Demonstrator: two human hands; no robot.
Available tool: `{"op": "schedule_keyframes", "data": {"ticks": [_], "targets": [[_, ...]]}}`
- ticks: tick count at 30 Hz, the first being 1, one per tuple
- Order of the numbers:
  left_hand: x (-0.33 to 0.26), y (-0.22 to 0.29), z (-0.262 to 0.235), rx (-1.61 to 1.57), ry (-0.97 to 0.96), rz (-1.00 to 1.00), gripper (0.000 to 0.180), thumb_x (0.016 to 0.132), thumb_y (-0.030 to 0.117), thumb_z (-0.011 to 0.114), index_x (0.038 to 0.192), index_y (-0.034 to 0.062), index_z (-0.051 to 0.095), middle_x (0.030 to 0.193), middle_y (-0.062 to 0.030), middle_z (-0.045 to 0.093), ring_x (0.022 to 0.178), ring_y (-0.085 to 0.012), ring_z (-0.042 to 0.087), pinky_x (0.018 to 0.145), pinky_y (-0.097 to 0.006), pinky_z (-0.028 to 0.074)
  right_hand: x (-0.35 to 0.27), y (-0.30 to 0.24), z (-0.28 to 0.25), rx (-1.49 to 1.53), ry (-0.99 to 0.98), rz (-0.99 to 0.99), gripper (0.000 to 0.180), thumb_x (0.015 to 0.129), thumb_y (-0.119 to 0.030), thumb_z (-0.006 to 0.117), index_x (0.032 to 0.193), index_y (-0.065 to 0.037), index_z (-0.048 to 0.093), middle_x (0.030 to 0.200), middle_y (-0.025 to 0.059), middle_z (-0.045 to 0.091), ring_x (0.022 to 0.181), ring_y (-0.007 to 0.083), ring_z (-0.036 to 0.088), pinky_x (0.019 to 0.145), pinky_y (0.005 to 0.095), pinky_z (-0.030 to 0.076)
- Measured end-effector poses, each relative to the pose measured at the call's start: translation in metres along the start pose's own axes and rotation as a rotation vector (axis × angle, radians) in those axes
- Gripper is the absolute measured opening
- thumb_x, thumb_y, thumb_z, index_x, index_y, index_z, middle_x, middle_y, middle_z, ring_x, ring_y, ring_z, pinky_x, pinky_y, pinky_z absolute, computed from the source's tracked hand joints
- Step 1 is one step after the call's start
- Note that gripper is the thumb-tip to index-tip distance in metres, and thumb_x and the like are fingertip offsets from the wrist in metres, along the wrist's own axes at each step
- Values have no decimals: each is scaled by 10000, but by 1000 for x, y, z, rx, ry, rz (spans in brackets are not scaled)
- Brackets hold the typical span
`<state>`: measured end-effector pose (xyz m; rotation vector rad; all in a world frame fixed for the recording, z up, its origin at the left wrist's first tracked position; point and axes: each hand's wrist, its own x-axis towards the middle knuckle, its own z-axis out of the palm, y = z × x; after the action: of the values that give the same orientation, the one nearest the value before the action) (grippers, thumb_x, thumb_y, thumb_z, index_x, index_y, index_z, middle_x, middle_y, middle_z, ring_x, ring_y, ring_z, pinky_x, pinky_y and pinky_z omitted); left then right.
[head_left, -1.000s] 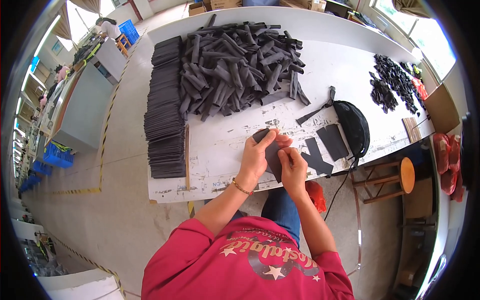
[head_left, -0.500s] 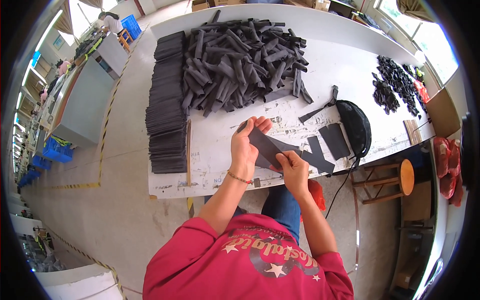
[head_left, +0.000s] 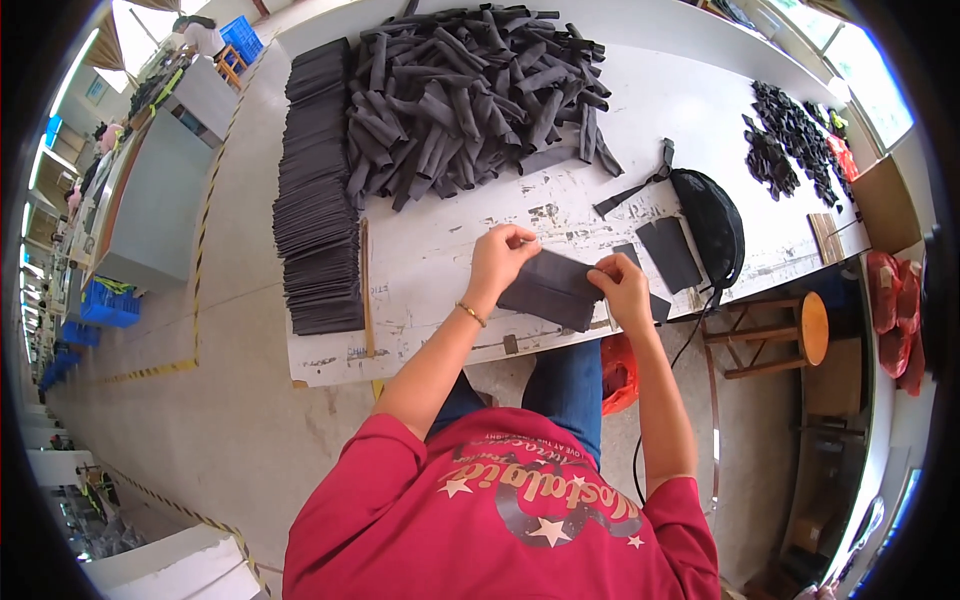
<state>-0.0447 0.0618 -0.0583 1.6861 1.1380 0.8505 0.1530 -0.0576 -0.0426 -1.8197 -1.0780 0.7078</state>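
Between my hands a dark grey fabric strip (head_left: 552, 284) is stretched out low over the table's front edge. My left hand (head_left: 503, 256) pinches its upper left corner, and my right hand (head_left: 622, 285) pinches its right end. Other dark pieces lie partly hidden beneath and beside it. To the right lies a flat dark fabric rectangle (head_left: 670, 255), next to a black rounded pouch (head_left: 709, 240) with a strap. Farther back is a large heap of rolled dark fabric pieces (head_left: 460, 100), beside a long, neat stack of flat dark strips (head_left: 318, 200).
The white table (head_left: 430, 250) has a raised back board. A thin wooden stick (head_left: 366, 290) lies by the stack. Small black pieces (head_left: 790, 140) are spread at the right. A wooden stool (head_left: 812, 330) and a red plastic bag (head_left: 619, 375) stand below. Another person sits far left.
The strip, held up at a slant between both hands before, now lies flatter and lower. My left hand has turned to pinch its corner, and my right hand has moved right and up.
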Motion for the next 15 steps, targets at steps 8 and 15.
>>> {"op": "schedule_keyframes", "data": {"ticks": [8, 15], "targets": [[64, -41, -31, -69, 597, 84, 181, 880, 194, 667, 863, 13, 666, 677, -13, 635, 595, -84, 570, 575, -243, 468, -11, 16, -16, -318, 118, -185, 210, 824, -150, 697, 973, -13, 641, 909, 161, 612, 774, 295, 624, 684, 387, 490], [142, -65, -49, -146, 480, -428, 228, 855, 173, 663, 829, -53, 675, 643, -87, 628, 451, -156, 542, 426, -299, 450, -21, 70, -36, -988, -4, -409, 324, 828, -134, 646, 1112, 17, 604, 1046, 151, 613, 986, 312, 575, 799, 403, 497]]}}
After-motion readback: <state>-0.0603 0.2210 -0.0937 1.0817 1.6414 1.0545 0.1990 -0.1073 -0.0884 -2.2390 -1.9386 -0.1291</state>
